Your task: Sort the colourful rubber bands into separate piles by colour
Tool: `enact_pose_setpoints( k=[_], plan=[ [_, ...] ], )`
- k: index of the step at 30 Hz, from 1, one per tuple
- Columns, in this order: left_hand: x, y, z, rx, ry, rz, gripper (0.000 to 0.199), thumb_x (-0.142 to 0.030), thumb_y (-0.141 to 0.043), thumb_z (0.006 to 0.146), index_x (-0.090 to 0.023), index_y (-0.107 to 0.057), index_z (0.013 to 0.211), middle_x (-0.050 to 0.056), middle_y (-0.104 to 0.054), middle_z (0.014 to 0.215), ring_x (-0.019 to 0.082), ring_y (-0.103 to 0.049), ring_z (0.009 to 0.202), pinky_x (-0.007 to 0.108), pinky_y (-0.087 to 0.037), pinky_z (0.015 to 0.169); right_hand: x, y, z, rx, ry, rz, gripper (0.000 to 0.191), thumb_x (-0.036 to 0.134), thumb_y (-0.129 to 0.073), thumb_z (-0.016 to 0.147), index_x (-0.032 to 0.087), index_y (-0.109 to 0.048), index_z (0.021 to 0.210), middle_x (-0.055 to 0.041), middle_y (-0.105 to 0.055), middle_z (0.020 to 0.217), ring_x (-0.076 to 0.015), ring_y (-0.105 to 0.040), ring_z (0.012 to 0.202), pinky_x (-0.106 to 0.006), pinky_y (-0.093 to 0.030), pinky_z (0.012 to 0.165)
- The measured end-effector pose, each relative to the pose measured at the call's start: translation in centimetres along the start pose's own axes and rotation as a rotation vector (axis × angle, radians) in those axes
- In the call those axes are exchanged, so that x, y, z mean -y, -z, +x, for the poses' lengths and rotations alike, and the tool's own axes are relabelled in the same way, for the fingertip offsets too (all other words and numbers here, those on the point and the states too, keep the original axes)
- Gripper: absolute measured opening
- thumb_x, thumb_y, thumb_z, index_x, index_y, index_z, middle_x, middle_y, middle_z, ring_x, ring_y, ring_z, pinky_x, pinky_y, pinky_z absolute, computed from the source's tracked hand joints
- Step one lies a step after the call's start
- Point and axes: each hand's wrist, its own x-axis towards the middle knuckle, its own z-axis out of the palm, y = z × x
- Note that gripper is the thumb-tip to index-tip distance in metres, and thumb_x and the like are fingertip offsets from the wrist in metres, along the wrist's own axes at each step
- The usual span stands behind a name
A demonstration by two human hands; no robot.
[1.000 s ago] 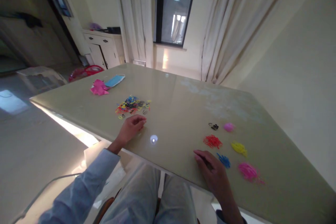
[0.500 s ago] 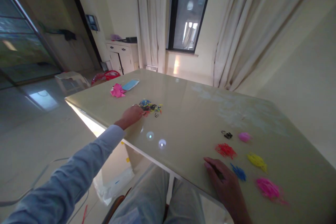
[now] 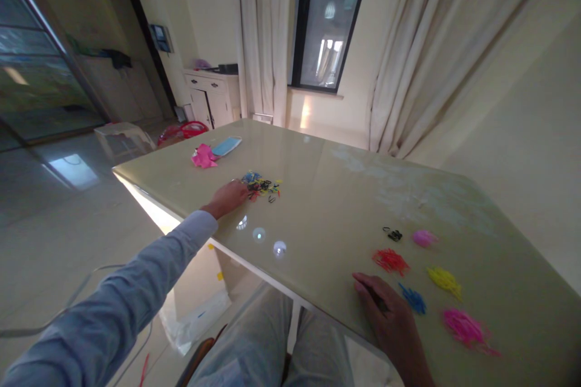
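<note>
Head view: your left hand (image 3: 227, 198) is now at the left edge of the mixed heap of small, thin, multicoloured bands (image 3: 264, 186), where a second ago it was on the near side of it, just clear. The fingertips meet the edge of the heap and partly hide it, so I cannot tell whether that grip is together or apart, or on a band. Your right hand (image 3: 388, 309) has stayed low at the near edge of the glossy beige surface (image 3: 313, 205), fingers curled with the thumb close to them; whether anything is in that grip cannot be told. Just beside it lie the small blue pile of thin strands (image 3: 414, 299) and the red pile of thin strands (image 3: 391, 261). Farther round are a small black cluster of loops (image 3: 394, 234), a pale pink pile (image 3: 423, 238), a yellow pile of strands (image 3: 445, 281) and a bright pink pile of strands (image 3: 465, 328), these sorted piles looking unchanged. Your view has swung left since a second ago, and it has hardly shifted over the last half second
</note>
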Motion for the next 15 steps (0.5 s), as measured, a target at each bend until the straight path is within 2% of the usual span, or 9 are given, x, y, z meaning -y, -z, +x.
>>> enact_pose_setpoints(
  k=[4, 8, 15],
  plan=[
    [0.37, -0.7, 0.08, -0.023, -0.011, -0.014, 0.036, -0.031, -0.039, 0.091, -0.016, -0.072, 0.09, 0.014, -0.064, 0.102, 0.022, -0.062, 0.087, 0.03, -0.047, 0.076, -0.05, -0.02, 0.01, -0.008, 0.002, -0.01, 0.029, 0.043, -0.056, 0.09, 0.021, -0.075, 0.092, -0.0078, -0.076, 0.087, -0.0204, -0.073, 0.078, -0.028, -0.06, 0.07],
    [0.51, -1.08, -0.09, -0.019, -0.024, -0.023, 0.036, -0.03, -0.039, 0.092, -0.016, -0.072, 0.092, 0.014, -0.065, 0.098, 0.022, -0.062, 0.087, 0.03, -0.046, 0.077, -0.35, -0.05, -0.18, 0.008, -0.001, -0.011, 0.027, 0.042, -0.056, 0.09, 0.021, -0.075, 0.093, -0.0074, -0.075, 0.088, -0.0198, -0.072, 0.079, -0.027, -0.059, 0.072],
    [-0.18, -0.19, -0.46, -0.003, 0.009, -0.015, 0.039, -0.035, -0.04, 0.092, -0.016, -0.074, 0.088, 0.015, -0.065, 0.102, 0.023, -0.062, 0.088, 0.032, -0.046, 0.077, -0.5, -0.11, -0.26, -0.001, -0.012, 0.007, 0.027, 0.042, -0.057, 0.09, 0.022, -0.075, 0.093, -0.0068, -0.075, 0.087, -0.0192, -0.072, 0.077, -0.026, -0.059, 0.071]
  ],
)
